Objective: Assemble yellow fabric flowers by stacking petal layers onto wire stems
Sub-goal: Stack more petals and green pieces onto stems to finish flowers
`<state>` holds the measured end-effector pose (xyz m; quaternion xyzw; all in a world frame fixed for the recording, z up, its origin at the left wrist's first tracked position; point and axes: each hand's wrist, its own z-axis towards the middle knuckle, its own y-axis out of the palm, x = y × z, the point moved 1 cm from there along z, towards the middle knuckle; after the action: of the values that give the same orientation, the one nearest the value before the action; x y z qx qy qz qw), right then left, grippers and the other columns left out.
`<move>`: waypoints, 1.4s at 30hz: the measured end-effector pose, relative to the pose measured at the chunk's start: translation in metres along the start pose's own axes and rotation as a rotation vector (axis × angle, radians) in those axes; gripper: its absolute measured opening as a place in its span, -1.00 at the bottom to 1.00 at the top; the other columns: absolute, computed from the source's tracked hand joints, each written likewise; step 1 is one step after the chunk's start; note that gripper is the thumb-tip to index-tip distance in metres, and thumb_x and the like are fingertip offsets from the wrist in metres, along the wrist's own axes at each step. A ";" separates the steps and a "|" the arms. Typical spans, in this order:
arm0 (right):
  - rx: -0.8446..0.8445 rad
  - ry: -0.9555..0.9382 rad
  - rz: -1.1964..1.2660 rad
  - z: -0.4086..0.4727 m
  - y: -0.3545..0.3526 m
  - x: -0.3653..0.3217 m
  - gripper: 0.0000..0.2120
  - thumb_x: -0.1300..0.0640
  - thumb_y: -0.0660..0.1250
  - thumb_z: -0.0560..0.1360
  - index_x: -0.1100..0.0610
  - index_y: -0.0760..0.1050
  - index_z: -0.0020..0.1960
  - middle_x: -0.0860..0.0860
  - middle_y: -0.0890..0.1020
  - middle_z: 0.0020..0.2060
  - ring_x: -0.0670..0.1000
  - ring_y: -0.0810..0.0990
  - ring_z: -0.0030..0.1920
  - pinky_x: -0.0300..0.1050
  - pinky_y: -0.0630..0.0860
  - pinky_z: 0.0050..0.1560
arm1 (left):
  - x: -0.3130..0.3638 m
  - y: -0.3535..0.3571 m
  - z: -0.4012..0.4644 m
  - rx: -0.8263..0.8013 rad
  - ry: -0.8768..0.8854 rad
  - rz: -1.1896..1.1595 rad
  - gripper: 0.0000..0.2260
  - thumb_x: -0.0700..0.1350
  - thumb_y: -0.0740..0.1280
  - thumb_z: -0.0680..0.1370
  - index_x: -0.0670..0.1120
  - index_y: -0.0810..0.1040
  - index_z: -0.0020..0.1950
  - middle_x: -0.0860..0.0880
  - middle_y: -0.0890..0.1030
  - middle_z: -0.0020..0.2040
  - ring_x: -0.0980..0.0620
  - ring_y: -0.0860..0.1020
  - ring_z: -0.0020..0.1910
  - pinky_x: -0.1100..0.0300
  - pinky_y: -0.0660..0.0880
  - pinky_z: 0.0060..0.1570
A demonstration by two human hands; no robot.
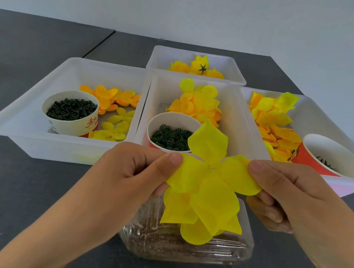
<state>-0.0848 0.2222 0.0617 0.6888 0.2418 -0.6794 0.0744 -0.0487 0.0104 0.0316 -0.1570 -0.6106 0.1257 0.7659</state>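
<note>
Both hands, left hand and right hand, pinched the limp yellow fabric petal layers apart, apparently separating one for stacking; threading onto a stem likely came next.

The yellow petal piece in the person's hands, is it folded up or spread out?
Spread out. The yellow petal piece fans open, the left hand and right hand each pinching one petal at opposite sides.

Only print visible: red Chinese-style chars + red ornament on side of white paper cup in left tray, too small/blurred to read. Red cup in right tray shows a bit of pale print at its left edge, illegible. No nos., brand names or labels readable elsewhere.
</note>
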 end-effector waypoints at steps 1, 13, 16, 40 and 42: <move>0.003 0.003 0.009 0.000 0.000 0.000 -0.64 -0.11 0.23 0.31 0.08 0.32 -0.55 -0.01 0.28 -0.62 -0.10 0.18 -0.61 -0.37 0.17 -0.60 | 0.001 0.000 0.001 0.009 -0.002 -0.011 -0.51 0.23 0.20 0.58 0.03 0.36 -0.50 0.08 0.27 -0.58 0.17 0.19 -0.59 0.44 0.17 -0.50; -0.028 0.003 0.000 0.003 0.003 -0.002 -0.64 -0.15 0.23 0.28 0.07 0.32 -0.54 -0.03 0.29 -0.62 -0.11 0.18 -0.60 -0.38 0.18 -0.60 | -0.010 0.002 0.002 -0.037 -0.050 -0.109 -0.52 0.24 0.23 0.52 -0.06 0.35 -0.46 0.03 0.26 -0.51 0.14 0.16 -0.53 0.41 0.17 -0.48; -0.037 0.030 0.025 0.005 0.002 0.000 -0.64 -0.12 0.23 0.29 0.08 0.32 -0.56 -0.03 0.28 -0.63 -0.11 0.17 -0.62 -0.38 0.16 -0.62 | -0.009 0.005 0.003 -0.026 -0.048 -0.103 -0.50 0.22 0.23 0.57 -0.01 0.37 -0.48 0.08 0.27 -0.54 0.17 0.17 -0.55 0.42 0.17 -0.49; 0.094 -0.054 -0.471 0.001 0.009 0.064 -0.65 -0.37 -0.01 0.32 -0.20 0.44 -0.28 -0.17 0.48 -0.44 -0.16 0.45 -0.37 -0.25 0.35 -0.34 | -0.033 0.023 -0.007 0.023 -0.166 0.273 -0.57 0.35 0.07 0.36 0.05 0.37 -0.49 0.14 0.40 -0.53 0.18 0.39 -0.48 0.32 0.25 -0.36; 0.074 -0.074 -0.508 0.000 0.008 0.064 -0.61 -0.38 -0.03 0.32 -0.15 0.41 -0.29 -0.13 0.46 -0.44 -0.14 0.41 -0.39 -0.21 0.32 -0.34 | -0.031 0.021 -0.007 0.009 -0.162 0.231 -0.57 0.33 0.07 0.36 0.03 0.34 -0.51 0.12 0.39 -0.55 0.18 0.40 -0.49 0.35 0.29 -0.38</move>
<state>-0.0842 0.2301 -0.0028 0.5828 0.3794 -0.7093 -0.1151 -0.0489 0.0173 -0.0057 -0.2121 -0.6477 0.2281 0.6953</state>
